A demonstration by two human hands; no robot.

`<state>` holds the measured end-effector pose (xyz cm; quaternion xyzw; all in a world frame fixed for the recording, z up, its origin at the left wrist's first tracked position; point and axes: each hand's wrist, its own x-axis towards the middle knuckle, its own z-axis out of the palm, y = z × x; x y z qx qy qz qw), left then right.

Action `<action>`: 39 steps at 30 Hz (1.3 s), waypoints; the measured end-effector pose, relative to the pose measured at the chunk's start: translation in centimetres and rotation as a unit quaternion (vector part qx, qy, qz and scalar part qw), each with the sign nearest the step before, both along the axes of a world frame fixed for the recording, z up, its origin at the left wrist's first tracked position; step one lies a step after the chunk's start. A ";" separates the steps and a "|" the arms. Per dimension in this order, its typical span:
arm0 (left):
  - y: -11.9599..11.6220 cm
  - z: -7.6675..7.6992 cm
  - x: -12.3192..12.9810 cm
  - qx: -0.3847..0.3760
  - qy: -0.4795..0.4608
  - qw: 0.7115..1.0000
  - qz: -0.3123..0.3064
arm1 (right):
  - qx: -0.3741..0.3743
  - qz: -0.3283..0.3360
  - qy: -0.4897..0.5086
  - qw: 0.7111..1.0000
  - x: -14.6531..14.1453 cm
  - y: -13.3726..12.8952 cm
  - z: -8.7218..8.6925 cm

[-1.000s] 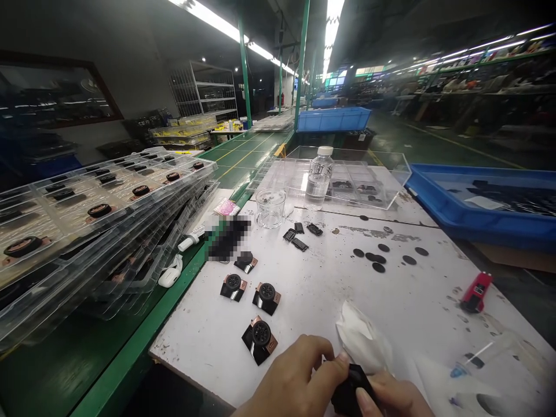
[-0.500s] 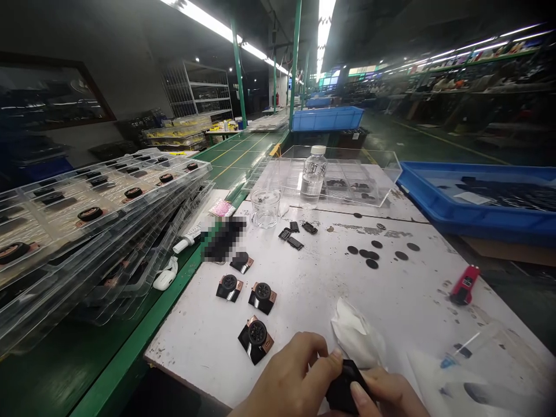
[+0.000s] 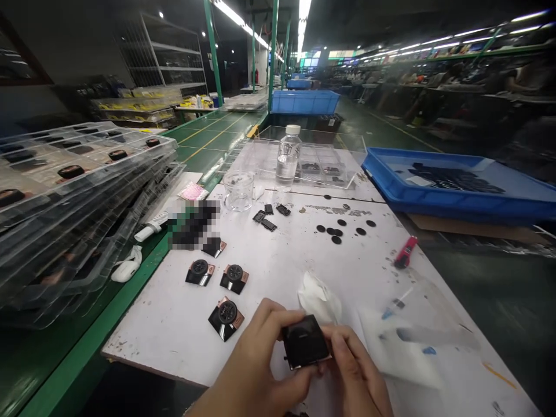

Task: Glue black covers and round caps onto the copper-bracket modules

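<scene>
A black squarish part (image 3: pixel 306 343) with a glossy face is held between both hands above the table's near edge. My left hand (image 3: pixel 264 353) grips its left side, thumb below and fingers on top. The fingers of my right hand (image 3: pixel 354 368) pinch its right edge. Just behind it lies a crumpled white cloth (image 3: pixel 319 296). Left of my hands, several black-and-copper pieces with round wheel-like discs rest on the table, the closest being one piece (image 3: pixel 226 317). The underside of the held part is hidden.
Farther back are small black clips (image 3: pixel 269 225), black discs (image 3: pixel 336 232), a glass cup (image 3: pixel 238 194) and a bottle (image 3: pixel 288 159). On the right lie a red tool (image 3: pixel 405 252), a syringe (image 3: pixel 397 302) and a blue tray (image 3: pixel 460 200). Stacked clear trays (image 3: pixel 91 231) stand left.
The view has turned rightward. The black part is now raised and tilted so its flat face shows, and my fingers have shifted to its sides.
</scene>
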<state>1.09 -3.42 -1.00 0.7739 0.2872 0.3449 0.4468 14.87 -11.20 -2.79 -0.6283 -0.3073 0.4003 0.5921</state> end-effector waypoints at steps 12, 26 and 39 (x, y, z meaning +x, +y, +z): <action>0.2 -0.1 -0.6 -0.356 -0.133 0.917 -0.118 | 0.210 0.008 -0.011 0.978 0.2 -0.3 -1.1; 0.2 -0.9 0.0 -0.561 -0.325 0.731 -0.212 | 0.197 0.093 -0.191 0.957 -0.1 0.1 -0.9; 0.5 -1.2 0.1 -0.531 -0.291 0.776 -0.174 | 0.191 0.090 -0.264 0.941 -0.1 0.1 -0.6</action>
